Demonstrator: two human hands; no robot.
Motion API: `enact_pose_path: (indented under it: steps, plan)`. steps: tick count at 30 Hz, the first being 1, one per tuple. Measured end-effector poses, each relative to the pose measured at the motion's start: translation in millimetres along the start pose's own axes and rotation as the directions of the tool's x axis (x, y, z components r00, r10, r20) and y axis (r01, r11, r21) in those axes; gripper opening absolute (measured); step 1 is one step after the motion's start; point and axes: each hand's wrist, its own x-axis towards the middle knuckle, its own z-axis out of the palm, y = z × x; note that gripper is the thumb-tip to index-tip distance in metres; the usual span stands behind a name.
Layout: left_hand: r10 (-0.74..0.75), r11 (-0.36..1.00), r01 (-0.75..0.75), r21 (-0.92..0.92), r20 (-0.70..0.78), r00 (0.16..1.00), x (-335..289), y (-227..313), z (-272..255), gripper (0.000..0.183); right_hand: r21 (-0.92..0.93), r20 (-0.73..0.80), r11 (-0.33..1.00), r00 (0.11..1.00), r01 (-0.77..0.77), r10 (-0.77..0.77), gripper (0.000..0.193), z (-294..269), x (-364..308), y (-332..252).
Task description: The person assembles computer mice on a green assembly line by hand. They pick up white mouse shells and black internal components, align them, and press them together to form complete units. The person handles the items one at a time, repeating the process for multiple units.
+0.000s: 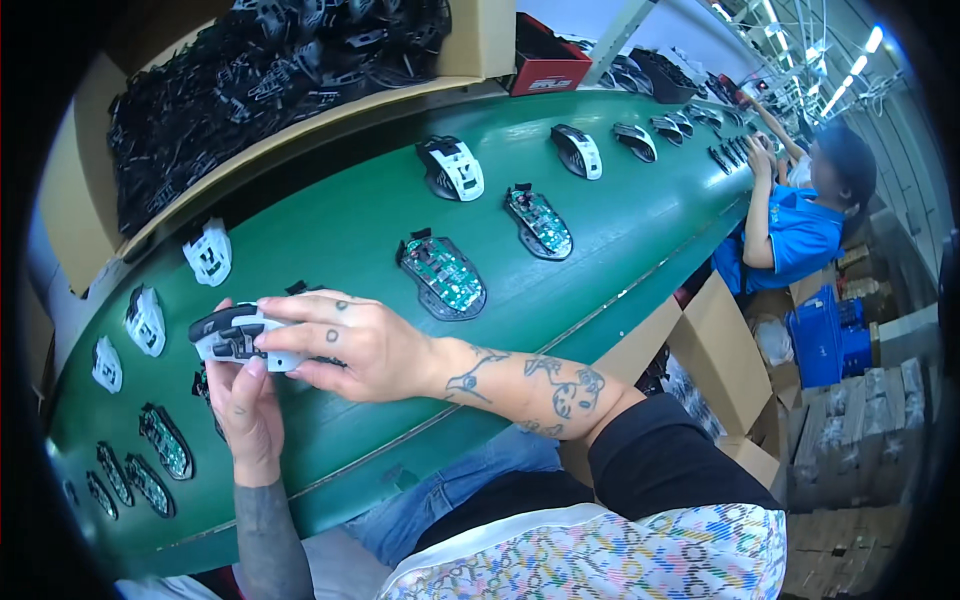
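Light, stiff, likely fragile mouse shell (232,336) pinched by its sides between left hand (245,405) and right hand (352,345), both grips closed on it.

The right hand (350,345) covers the near half of the white and black mouse shell (232,335), and the left hand (245,405) hides its underside, so how far the fingers close around it cannot be told. Beyond that shell, the cardboard box (470,45) of black parts is cut off by the picture's top edge, its pieces too tangled to tell apart. Left of the shell, the circuit-board bases (120,475) blur into the dark rim. Far right of it, along the green surface (620,215), a co-worker's hands (760,150) are too small to read.
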Motion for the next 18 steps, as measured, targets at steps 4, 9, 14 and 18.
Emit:
enact_pose_path:
  steps: [4,9,14,18]
  plan:
    - [-0.048,0.999,0.048,0.014,0.001,0.999,0.6,1.5,1.8,0.071,-0.07,-0.007,0.997,1.0,0.027,-0.028,0.04,0.6,-1.3,-1.7]
    - [-0.027,0.998,0.027,0.057,0.0,1.0,1.4,1.6,-9.3,0.072,-0.05,0.002,0.999,1.0,0.011,-0.011,0.037,7.9,-3.1,-2.6]
    - [0.006,0.997,-0.008,0.079,0.023,1.0,0.1,3.3,-17.5,0.073,-0.047,-0.017,0.998,0.999,0.04,-0.041,0.039,7.7,2.2,-9.1]
    - [0.011,0.997,-0.012,0.077,0.015,1.0,-0.8,3.7,-17.5,0.072,-0.046,-0.032,0.998,0.999,0.034,-0.035,0.039,9.9,3.0,-10.4]
